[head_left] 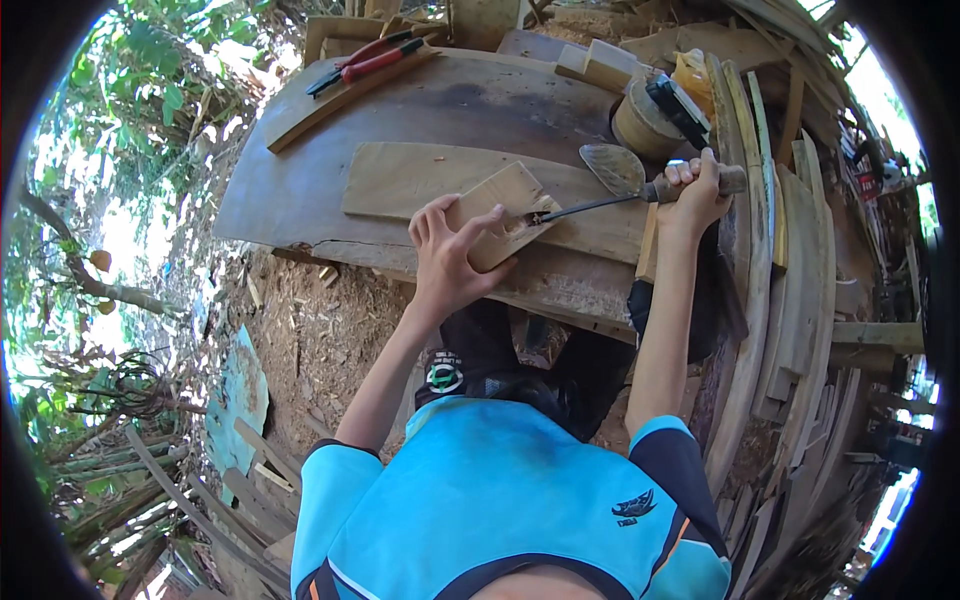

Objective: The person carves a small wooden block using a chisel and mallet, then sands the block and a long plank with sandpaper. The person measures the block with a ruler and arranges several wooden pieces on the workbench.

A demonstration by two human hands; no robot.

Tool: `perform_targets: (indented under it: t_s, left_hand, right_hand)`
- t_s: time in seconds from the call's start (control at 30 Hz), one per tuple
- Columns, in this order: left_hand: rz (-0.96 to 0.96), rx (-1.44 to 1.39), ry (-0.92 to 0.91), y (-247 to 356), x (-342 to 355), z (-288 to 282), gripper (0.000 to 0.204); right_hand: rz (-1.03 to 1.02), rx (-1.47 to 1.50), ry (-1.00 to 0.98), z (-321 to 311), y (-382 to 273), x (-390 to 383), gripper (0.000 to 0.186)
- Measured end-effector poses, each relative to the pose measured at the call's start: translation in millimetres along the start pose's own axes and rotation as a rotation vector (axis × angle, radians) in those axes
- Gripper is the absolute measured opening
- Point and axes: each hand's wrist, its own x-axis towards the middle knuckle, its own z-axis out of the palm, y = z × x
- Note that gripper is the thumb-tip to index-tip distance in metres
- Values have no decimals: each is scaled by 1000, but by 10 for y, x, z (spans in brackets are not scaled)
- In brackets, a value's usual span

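My left hand (455,255) is closed around a short piece of pale wooden board (500,190), its fingers over the top face and the thumb along the near edge. A dark hole or notch (533,217) shows near that piece's right end. My right hand (695,195) is wrapped around the wooden handle (733,180) of a tool with a thin metal shaft (595,206). The shaft's tip meets the dark notch. Beside the shaft is a leaf-shaped metal blade (612,168); I cannot tell whether it joins the same tool.
A longer plank (390,180) lies under the piece on a worn wooden bench (480,95). Red-handled pliers (380,60) rest on a wood strip (345,100) at the far left. A round container (645,120) and wood blocks (605,65) stand at far right. Long planks (760,270) line the right side.
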Motion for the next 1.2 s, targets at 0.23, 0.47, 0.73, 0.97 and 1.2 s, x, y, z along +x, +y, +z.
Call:
perform_targets:
  t_s: [0.23,0.47,0.73,0.97,1.2]
  left_hand:
    - [104,87,-55,-37,131,-122,58]
    - [183,-100,-436,-452,721,-278,43]
    - [301,-389,-253,-440,810,187,22]
    - [191,-131,-39,-266,824,342,29]
    - [109,-48,32,-254,843,409,31]
  right_hand:
    - [-45,127,-11,97,-114,-237,19]
    - [-280,108,-357,354,-627,-478,17]
    - [-431,-55,-578,804,-407,-702,23]
    - [-510,-106,-542,1046,-196,-706,25]
    - [-561,-103,-460,978,-216,-586,27]
